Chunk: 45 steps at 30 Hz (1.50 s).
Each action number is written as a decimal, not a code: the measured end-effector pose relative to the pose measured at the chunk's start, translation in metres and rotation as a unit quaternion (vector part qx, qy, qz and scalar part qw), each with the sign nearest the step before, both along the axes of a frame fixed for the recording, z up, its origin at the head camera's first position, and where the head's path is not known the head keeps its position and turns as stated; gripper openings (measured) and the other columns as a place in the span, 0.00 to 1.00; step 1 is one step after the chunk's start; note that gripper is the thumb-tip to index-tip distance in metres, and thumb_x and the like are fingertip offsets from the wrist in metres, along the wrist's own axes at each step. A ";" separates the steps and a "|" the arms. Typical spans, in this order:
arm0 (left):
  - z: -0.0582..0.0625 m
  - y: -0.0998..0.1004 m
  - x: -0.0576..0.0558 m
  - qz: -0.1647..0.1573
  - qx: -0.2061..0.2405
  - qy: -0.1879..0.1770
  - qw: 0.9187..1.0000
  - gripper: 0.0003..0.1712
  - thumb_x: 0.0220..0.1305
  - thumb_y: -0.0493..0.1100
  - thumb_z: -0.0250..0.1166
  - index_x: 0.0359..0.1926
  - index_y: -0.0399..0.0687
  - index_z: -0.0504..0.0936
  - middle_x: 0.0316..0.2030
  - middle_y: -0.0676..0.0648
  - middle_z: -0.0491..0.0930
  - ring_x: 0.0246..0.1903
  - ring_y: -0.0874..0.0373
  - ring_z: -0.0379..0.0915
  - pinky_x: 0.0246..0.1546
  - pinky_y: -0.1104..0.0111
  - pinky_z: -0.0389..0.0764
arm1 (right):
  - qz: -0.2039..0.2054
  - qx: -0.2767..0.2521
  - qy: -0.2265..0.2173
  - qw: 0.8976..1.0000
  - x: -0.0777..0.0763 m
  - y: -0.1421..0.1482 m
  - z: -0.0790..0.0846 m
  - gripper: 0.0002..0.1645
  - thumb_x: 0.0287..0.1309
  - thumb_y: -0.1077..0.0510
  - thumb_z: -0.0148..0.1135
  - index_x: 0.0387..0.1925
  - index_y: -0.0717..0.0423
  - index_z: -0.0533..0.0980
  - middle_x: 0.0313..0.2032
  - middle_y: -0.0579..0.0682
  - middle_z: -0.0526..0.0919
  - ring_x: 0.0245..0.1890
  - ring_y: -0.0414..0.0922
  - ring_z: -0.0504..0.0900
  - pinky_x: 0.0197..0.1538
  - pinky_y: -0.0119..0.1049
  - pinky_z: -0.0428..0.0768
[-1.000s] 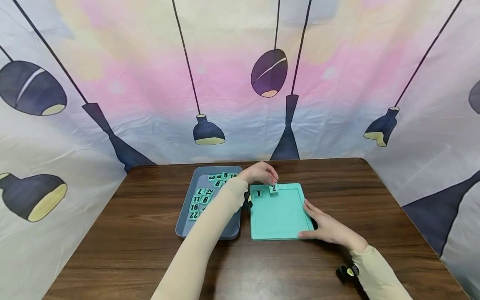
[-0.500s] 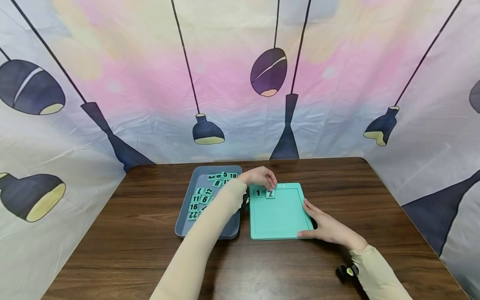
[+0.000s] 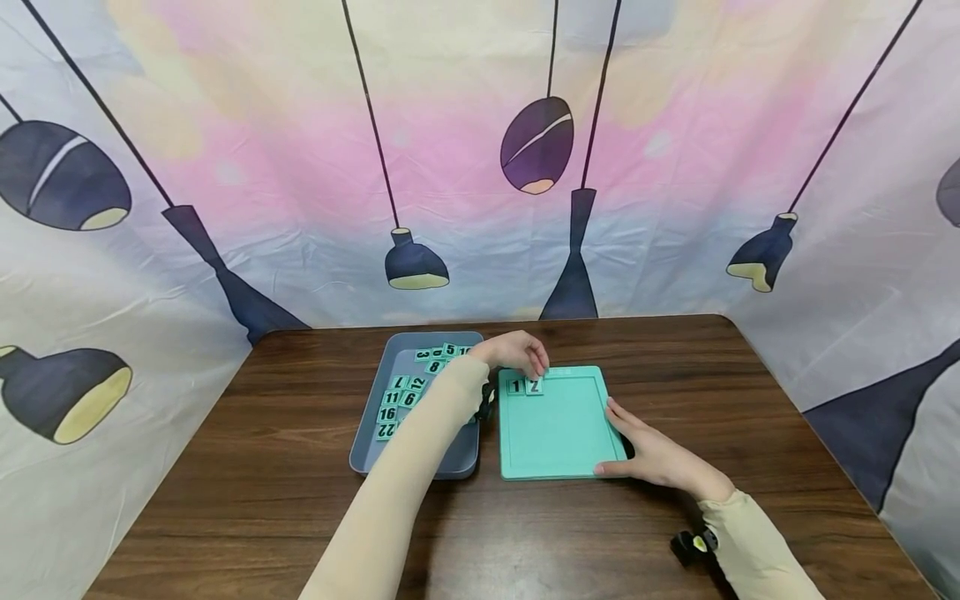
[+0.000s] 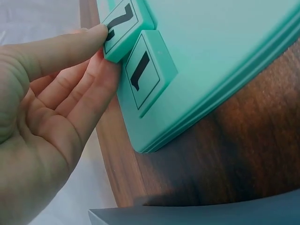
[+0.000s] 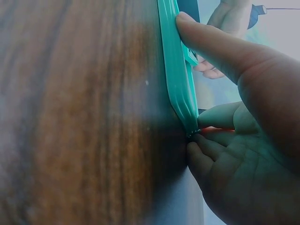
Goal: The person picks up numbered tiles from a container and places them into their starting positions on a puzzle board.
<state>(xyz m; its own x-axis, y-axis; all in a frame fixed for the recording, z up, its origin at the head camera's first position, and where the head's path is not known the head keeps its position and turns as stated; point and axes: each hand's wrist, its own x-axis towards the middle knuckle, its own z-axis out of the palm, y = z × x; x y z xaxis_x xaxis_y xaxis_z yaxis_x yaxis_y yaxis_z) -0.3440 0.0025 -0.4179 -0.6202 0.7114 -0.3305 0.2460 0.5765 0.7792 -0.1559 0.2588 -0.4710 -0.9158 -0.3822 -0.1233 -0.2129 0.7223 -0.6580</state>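
My left hand [image 3: 516, 350] pinches a green number tile marked 2 [image 4: 123, 29] between thumb and fingers at the far side of the mint-green board [image 3: 562, 433]. In the left wrist view that tile stands a little proud of the board, its edge against the tile marked 1 [image 4: 145, 77], which lies in the board's far left corner. My right hand [image 3: 663, 457] grips the board at its near right corner, thumb on the near edge and fingers along the right side. In the right wrist view, the fingertips [image 5: 199, 159] touch the board's rim.
Left of the board stands a grey-blue tray [image 3: 362, 454] with several loose number tiles [image 3: 397, 398], partly hidden by my left sleeve [image 3: 397, 483]. Both rest on a brown wooden table [image 3: 247, 475]. A patterned cloth [image 3: 465, 158] hangs behind the table's far edge.
My left hand has lowered the 2 tile to the board and slid it left, up to the 1 tile. My right hand has stayed on the board's corner.
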 end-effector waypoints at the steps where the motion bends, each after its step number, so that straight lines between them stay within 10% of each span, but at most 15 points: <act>1: 0.000 0.000 0.000 0.000 0.000 0.001 1.000 0.14 0.64 0.26 0.65 0.50 0.36 0.81 0.41 0.42 0.85 0.40 0.54 0.81 0.44 0.63 0.81 | 0.000 -0.001 -0.001 1.000 0.000 0.000 0.000 0.66 0.56 0.34 0.71 0.77 0.68 0.49 0.78 0.64 0.43 0.75 0.66 0.49 0.68 0.64 0.61; 15: 0.003 -0.003 0.000 0.010 -0.006 0.028 1.000 0.14 0.66 0.25 0.62 0.52 0.34 0.81 0.42 0.42 0.83 0.41 0.54 0.79 0.45 0.62 0.79 | 0.003 0.000 0.002 1.000 0.000 -0.002 0.003 0.66 0.56 0.34 0.70 0.77 0.68 0.48 0.78 0.64 0.43 0.75 0.66 0.48 0.68 0.64 0.60; 31: 0.020 -0.039 0.002 0.107 -0.011 0.064 0.992 0.14 0.71 0.29 0.59 0.56 0.30 0.78 0.46 0.39 0.80 0.49 0.41 0.77 0.55 0.52 0.77 | -0.002 0.000 -0.003 1.000 0.004 0.001 0.006 0.66 0.56 0.33 0.70 0.77 0.68 0.48 0.78 0.64 0.42 0.75 0.67 0.48 0.67 0.65 0.61; 45: 0.021 -0.059 0.004 0.092 -0.041 0.096 0.990 0.14 0.71 0.33 0.61 0.55 0.33 0.81 0.47 0.41 0.82 0.47 0.46 0.79 0.53 0.55 0.79 | 0.003 -0.002 -0.007 1.000 0.003 -0.002 0.006 0.66 0.56 0.33 0.70 0.77 0.67 0.48 0.78 0.63 0.42 0.75 0.67 0.48 0.67 0.65 0.60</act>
<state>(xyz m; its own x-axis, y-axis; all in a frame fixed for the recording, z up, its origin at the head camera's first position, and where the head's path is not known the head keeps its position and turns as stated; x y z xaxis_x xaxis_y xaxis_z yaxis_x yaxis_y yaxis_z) -0.3402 -0.0564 -0.3974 -0.7939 0.5566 -0.2449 0.2709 0.6843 0.6770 -0.1524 0.2571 -0.4655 -0.9119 -0.3880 -0.1336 -0.2084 0.7182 -0.6639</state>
